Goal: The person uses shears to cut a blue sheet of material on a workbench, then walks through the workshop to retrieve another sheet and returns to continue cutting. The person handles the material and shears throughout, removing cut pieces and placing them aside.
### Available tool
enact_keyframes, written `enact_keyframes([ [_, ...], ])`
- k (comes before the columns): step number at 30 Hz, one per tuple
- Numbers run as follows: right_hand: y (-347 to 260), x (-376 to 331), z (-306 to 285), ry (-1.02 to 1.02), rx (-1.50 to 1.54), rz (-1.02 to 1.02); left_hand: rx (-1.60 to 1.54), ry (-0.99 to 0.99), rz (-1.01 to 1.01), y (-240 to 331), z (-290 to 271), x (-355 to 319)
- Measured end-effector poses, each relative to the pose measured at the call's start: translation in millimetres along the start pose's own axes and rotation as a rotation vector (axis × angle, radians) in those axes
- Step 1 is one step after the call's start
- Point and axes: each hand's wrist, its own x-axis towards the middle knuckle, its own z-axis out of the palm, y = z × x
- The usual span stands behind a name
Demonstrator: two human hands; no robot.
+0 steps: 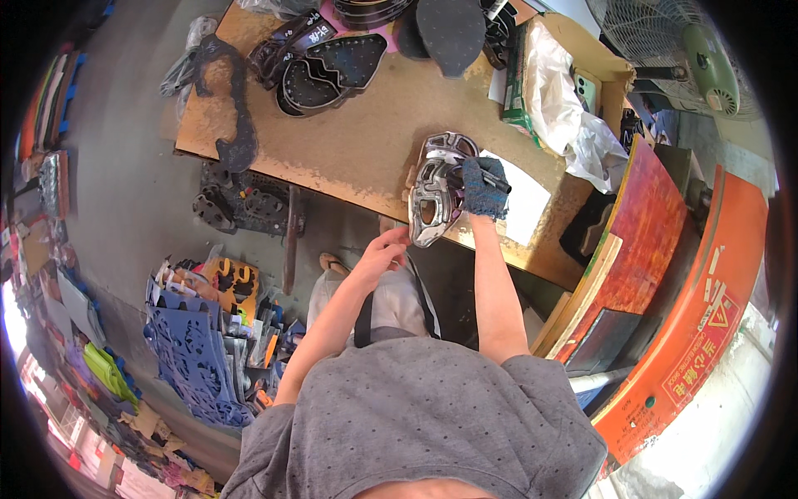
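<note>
A shiny silver, sole-shaped piece (pixel 429 200) with several openings and purple tints stands near the table's front edge. My left hand (pixel 387 249) is bare; its fingers reach loosely toward the near end of this piece, apart from one another, with fingertips at or very near its edge. On its right side, my right hand (pixel 484 190) wears a dark blue-grey knitted glove and is closed around a slim dark pen-like tool (pixel 497 180). Whether the gloved fingers also touch the silver piece is hidden. A white sheet of paper (pixel 525 200) lies under and beside the gloved hand.
The worn brown table (pixel 366 158) carries black sole-shaped dies (pixel 345 62) and flat black pieces (pixel 450 33) at the back. A box (pixel 517 83) with plastic wrap stands right, near a fan (pixel 706 66). An orange machine panel (pixel 690 366) borders the right; blue cut sheets (pixel 187 358) stand left.
</note>
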Motion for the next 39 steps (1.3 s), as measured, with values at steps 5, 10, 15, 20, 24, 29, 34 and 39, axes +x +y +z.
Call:
enact_keyframes([
  [5, 1.9, 3.3, 6.0, 0.006, -0.197, -0.055, 0.008, -0.053, 0.033, -0.2, 5.5, -3.2],
  [10, 0.1, 5.8, 7.6, 0.011, -0.258, -0.049, -0.039, -0.053, 0.009, 1.0, 10.3, -5.4],
  [15, -1.5, 6.3, 5.7, -0.006, -0.256, -0.062, -0.064, -0.079, 0.01, 2.4, 10.1, -6.5],
  [20, -1.5, 6.4, 3.8, -0.021, -0.166, -0.047, -0.073, -0.085, 0.001, 1.8, 8.6, -4.5],
  [24, -1.1, 6.4, 2.0, -0.005, -0.149, -0.029, -0.081, -0.093, 0.003, 1.6, 7.4, -3.3],
  [29, -3.4, 6.8, 3.0, -0.001, -0.115, -0.018, -0.066, -0.084, 0.006, 3.2, 7.8, -3.2],
  [34, -3.2, 7.8, 3.8, -0.022, -0.18, -0.02, -0.063, -0.073, -0.002, 4.6, 8.5, -2.2],
  [39, 4.5, 6.9, 0.2, -0.049, -0.195, -0.03, -0.067, -0.082, 0.004, 3.0, 7.0, 0.2],
])
